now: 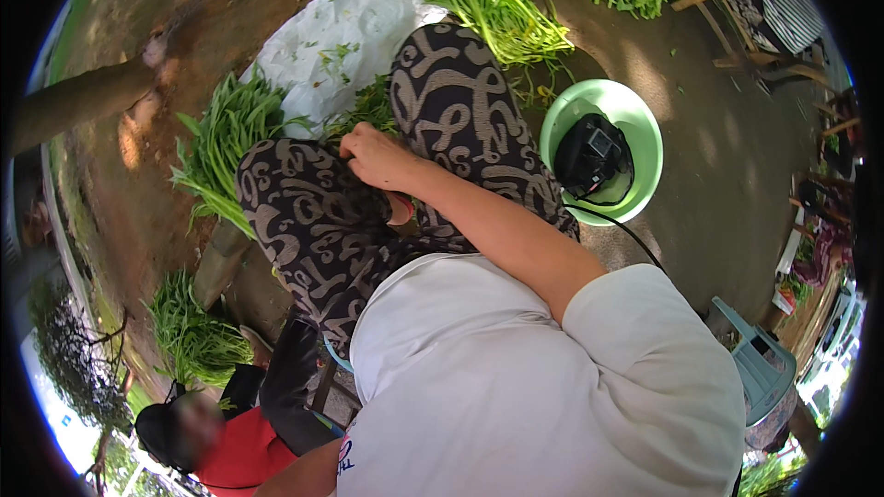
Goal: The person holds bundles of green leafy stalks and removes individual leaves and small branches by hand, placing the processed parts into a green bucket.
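Between my bent knees, my right hand (378, 157) hangs with curled fingers near the inside of my left knee (290, 166). Its fingertips point down and are partly hidden, so whether they pinch anything is unclear. Loose green leaves (369, 107) lie just beyond the hand, by a white plastic sheet (338, 34) scattered with leaf scraps. A bundle of leafy green stems (231, 141) rests on the outer side of my left knee. My left hand is out of view; only part of that arm shows at the bottom edge.
A pale green basin (646, 152) holding a black bag (594, 159) stands right of my right knee. Large piles of greens (476, 0) lie ahead. A person in red (242, 452) sits at lower left near more greens (193, 331). A plastic stool (763, 373) stands right.
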Demonstrator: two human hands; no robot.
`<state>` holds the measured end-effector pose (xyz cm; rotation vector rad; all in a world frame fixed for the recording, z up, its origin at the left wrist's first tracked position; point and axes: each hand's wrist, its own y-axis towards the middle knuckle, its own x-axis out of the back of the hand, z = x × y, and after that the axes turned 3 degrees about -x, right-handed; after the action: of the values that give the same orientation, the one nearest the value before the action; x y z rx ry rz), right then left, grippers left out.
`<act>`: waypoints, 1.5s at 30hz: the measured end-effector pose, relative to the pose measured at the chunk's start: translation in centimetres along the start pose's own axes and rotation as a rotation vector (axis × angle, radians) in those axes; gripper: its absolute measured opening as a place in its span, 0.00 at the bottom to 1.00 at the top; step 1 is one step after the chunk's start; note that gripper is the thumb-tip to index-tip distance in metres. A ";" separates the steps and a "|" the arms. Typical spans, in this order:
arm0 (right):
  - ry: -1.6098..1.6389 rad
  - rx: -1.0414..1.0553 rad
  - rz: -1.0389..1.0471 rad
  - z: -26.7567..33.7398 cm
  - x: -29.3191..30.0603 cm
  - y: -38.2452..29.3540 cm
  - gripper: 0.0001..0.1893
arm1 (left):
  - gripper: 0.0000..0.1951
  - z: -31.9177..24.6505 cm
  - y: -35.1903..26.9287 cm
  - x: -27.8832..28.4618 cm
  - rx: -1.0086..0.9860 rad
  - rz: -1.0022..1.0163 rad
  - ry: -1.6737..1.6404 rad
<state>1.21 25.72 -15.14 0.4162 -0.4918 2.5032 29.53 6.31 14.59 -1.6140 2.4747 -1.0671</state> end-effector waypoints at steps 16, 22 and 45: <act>-0.007 0.025 0.000 -0.1 -0.9 0.5 0.08 | 0.07 41.8 -5.2 -11.7 0.560 0.134 0.930; -0.019 0.044 -0.034 0.2 -0.6 -0.3 0.07 | 0.07 45.8 -1.5 -10.7 0.602 0.096 1.162; 0.783 -0.360 -0.448 -12.2 14.0 3.1 0.14 | 0.04 19.4 -3.3 -21.6 0.449 -0.153 0.007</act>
<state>-14.05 34.80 -21.27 -0.5269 -0.4428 1.8803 49.16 12.68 -6.10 -1.6630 1.9413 -1.5117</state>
